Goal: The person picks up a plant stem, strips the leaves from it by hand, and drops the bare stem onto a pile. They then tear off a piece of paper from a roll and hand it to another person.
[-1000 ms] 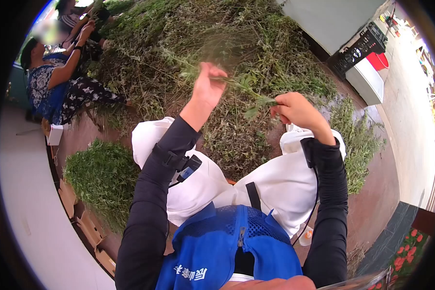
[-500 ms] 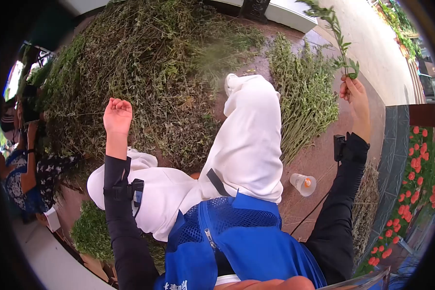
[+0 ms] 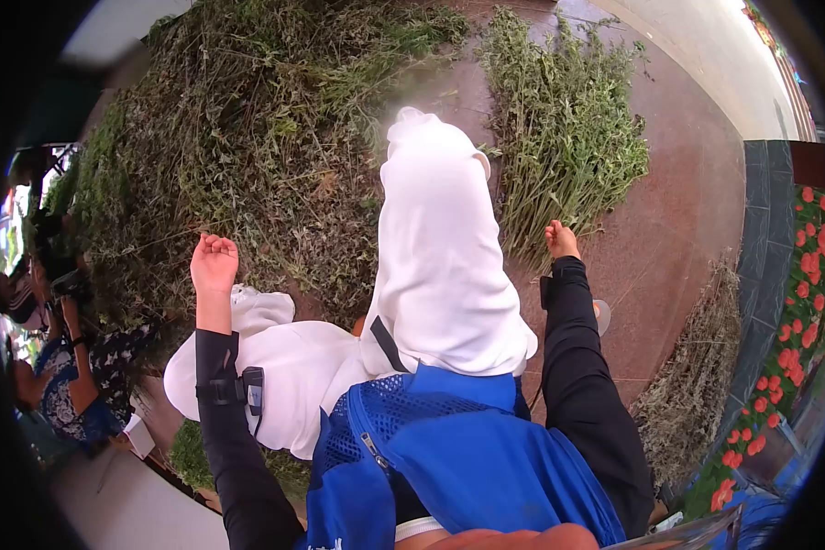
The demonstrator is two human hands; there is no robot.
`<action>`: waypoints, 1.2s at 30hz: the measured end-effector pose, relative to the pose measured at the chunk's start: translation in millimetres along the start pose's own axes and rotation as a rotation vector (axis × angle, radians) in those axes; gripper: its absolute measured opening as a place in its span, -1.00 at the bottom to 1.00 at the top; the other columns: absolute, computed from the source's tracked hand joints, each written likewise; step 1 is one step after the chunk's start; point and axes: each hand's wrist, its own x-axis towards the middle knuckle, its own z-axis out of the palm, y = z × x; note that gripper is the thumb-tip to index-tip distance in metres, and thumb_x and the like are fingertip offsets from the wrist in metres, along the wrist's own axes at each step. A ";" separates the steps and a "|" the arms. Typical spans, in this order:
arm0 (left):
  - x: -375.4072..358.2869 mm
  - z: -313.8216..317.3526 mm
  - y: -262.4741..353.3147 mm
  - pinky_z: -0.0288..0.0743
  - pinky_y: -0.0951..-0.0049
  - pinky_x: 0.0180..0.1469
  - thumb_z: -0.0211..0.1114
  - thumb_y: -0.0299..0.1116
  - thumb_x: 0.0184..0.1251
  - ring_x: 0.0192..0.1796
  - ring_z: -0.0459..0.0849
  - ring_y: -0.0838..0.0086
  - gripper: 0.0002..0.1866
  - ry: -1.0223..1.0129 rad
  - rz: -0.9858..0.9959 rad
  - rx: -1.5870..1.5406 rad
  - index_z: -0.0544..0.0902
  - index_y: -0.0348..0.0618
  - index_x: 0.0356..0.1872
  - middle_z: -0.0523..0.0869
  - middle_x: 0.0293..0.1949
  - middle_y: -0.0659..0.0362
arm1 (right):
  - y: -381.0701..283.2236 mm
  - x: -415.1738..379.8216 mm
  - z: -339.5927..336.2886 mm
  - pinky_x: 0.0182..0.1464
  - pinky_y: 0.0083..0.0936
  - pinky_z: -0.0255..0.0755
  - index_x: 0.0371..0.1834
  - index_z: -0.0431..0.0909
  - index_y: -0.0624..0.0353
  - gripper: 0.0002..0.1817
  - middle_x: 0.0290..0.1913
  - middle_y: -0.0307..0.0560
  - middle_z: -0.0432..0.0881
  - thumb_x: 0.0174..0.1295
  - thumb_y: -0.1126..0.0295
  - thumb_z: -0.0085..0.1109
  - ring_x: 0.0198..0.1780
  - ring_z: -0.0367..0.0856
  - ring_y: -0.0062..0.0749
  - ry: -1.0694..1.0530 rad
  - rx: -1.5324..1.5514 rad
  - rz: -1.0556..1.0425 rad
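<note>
Head view, left hand (image 3: 214,260): raised over the big tangled heap of cut plants (image 3: 238,156), fingers curled loosely inward, palm bare, grasping nothing visible.
Head view, right hand (image 3: 560,239): lowered at the near stem ends of the sorted bundle of green sprigs (image 3: 564,119); only the back of the hand shown, fingers turned away, so cannot tell whether closed on a stem or released.
Sorted bundle: laid on the reddish paving (image 3: 678,211) right of the white-trousered knee (image 3: 435,247), stems toward the hand, leafy tips running to the top edge.
Big heap: spread left and ahead of the knees, upper part cut off by the frame.
Dry pile (image 3: 697,376): brownish stalks near the dark kerb, well apart from the right hand.
Cup (image 3: 603,314): mostly hidden behind the right forearm, only a pale rim showing.
Wrist device (image 3: 253,390): strapped on the left sleeve, details too small to read.
Red flowers (image 3: 802,302): right edge, distorted by the lens.
Another person (image 3: 64,367): far left, partly cut off by the dark border, hands hard to make out.
</note>
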 end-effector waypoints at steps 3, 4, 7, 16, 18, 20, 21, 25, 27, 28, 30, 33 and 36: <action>0.0 -6.1 1.2 0.36 0.47 -0.21 -0.02 -0.46 0.19 -0.49 0.39 0.52 -0.90 -0.005 -0.024 0.004 0.44 -0.17 -0.48 0.44 -0.57 0.26 | 10.1 -19.5 6.7 -0.65 -0.75 0.22 -0.25 0.36 0.17 -0.78 -0.59 -0.24 0.44 0.26 0.26 -0.21 -0.65 0.35 -0.62 0.024 0.098 -0.095; -1.0 -5.9 0.6 0.36 0.47 -0.21 -0.02 -0.46 0.19 -0.49 0.39 0.52 -0.90 -0.016 -0.035 0.004 0.44 -0.17 -0.48 0.45 -0.57 0.26 | 12.3 -24.0 6.6 -0.65 -0.77 0.22 -0.30 0.38 0.17 -0.78 -0.63 -0.26 0.42 0.26 0.27 -0.21 -0.66 0.34 -0.63 0.027 0.148 -0.167; -0.9 -1.0 -7.8 0.36 0.48 -0.24 0.00 -0.44 0.18 -0.53 0.35 0.57 -0.90 0.056 -0.005 0.021 0.41 -0.15 -0.51 0.42 -0.59 0.29 | 26.3 -29.0 2.5 -0.70 -0.72 0.16 -0.29 0.42 0.22 -0.78 -0.64 -0.25 0.43 0.23 0.31 -0.16 -0.68 0.32 -0.65 0.117 -0.095 -0.203; -8.0 -8.1 -23.9 0.40 0.46 -0.30 0.02 -0.41 0.18 -0.55 0.37 0.57 -0.92 0.084 -0.001 -0.010 0.42 -0.12 -0.47 0.43 -0.57 0.30 | 31.4 -13.8 -21.6 -0.52 -0.42 0.33 -0.16 0.25 0.32 -0.69 -0.47 0.04 0.46 0.02 0.42 -0.06 -0.55 0.44 -0.27 0.299 -0.958 -0.403; -2.5 -22.8 -19.4 0.41 0.49 -0.33 0.04 -0.40 0.18 -0.59 0.36 0.59 -0.87 0.111 -0.032 -0.015 0.39 -0.12 -0.55 0.42 -0.62 0.31 | 11.6 -37.2 -10.6 -0.27 -0.33 0.33 -0.02 0.20 0.32 -0.58 -0.29 0.13 0.46 0.01 0.44 -0.07 -0.33 0.46 -0.15 0.403 -1.200 -0.525; -0.6 -30.6 -18.3 0.40 0.49 -0.34 0.07 -0.41 0.16 -0.62 0.34 0.60 -0.85 0.186 0.012 -0.006 0.38 -0.11 -0.59 0.39 -0.66 0.31 | -24.0 -70.9 11.2 -0.14 -0.31 0.31 0.09 0.16 0.29 -0.52 -0.18 0.13 0.45 0.05 0.44 -0.06 -0.20 0.45 -0.14 0.326 -1.255 -0.556; 2.0 -36.3 -17.5 0.40 0.50 -0.35 0.08 -0.41 0.15 -0.63 0.34 0.60 -0.84 0.217 0.038 -0.004 0.37 -0.10 -0.60 0.39 -0.67 0.32 | -39.9 -77.4 20.6 -0.16 -0.33 0.32 0.09 0.17 0.26 -0.52 -0.18 0.09 0.45 0.06 0.41 -0.03 -0.21 0.45 -0.17 0.266 -1.249 -0.582; 26.3 -65.3 -17.4 0.38 0.53 -0.37 0.12 -0.39 0.13 -0.65 0.33 0.63 -0.83 0.269 0.030 0.158 0.39 -0.07 -0.62 0.36 -0.71 0.35 | -113.5 -158.7 95.1 -0.16 -0.45 0.31 0.08 0.25 0.14 -0.63 -0.14 -0.07 0.43 0.18 0.39 -0.14 -0.19 0.43 -0.41 -0.175 -0.801 -0.875; 34.7 -70.0 -19.3 0.38 0.54 -0.36 0.10 -0.38 0.15 -0.65 0.33 0.65 -0.91 0.285 0.037 0.337 0.43 -0.08 -0.50 0.38 -0.67 0.37 | -142.0 -241.1 152.0 -0.05 -0.46 0.25 0.07 0.25 0.19 -0.65 -0.06 -0.09 0.39 0.21 0.40 -0.22 -0.06 0.37 -0.42 -0.293 -0.691 -0.997; 36.1 -66.8 -20.6 0.38 0.54 -0.36 0.10 -0.38 0.15 -0.65 0.33 0.65 -0.91 0.292 0.044 0.325 0.43 -0.08 -0.50 0.38 -0.67 0.37 | -147.3 -268.1 172.5 -0.05 -0.46 0.25 0.07 0.25 0.19 -0.65 -0.06 -0.09 0.39 0.21 0.40 -0.22 -0.06 0.37 -0.42 -0.308 -0.698 -1.000; 41.0 -60.3 -24.8 0.39 0.56 -0.36 0.04 -0.38 0.19 -0.58 0.37 0.65 -0.87 0.250 0.111 0.800 0.44 -0.16 -0.27 0.42 -0.55 0.34 | -148.6 -306.9 201.2 0.07 -0.41 0.15 0.06 0.25 0.25 -0.62 0.01 -0.04 0.35 0.15 0.43 -0.19 0.06 0.29 -0.33 -0.437 -0.631 -1.247; 60.7 -62.6 -29.3 0.39 0.56 -0.34 -0.04 -0.38 0.22 -0.49 0.39 0.64 -0.73 0.181 0.025 0.761 0.36 -0.21 -0.06 0.44 -0.42 0.28 | -139.8 -337.3 231.1 0.13 -0.34 0.08 0.05 0.25 0.32 -0.58 0.05 0.03 0.33 0.07 0.45 -0.13 0.10 0.26 -0.20 -0.175 -1.241 -1.734; 85.9 -69.1 -21.2 0.40 0.52 -0.27 -0.11 -0.41 0.24 -0.38 0.43 0.58 -0.69 0.207 0.030 0.788 0.33 -0.25 0.01 0.46 -0.31 0.21 | -144.1 -329.5 228.7 0.15 -0.28 0.05 -0.02 0.30 0.35 -0.59 0.03 0.08 0.34 0.01 0.45 -0.13 0.10 0.25 -0.11 -0.218 -1.143 -1.627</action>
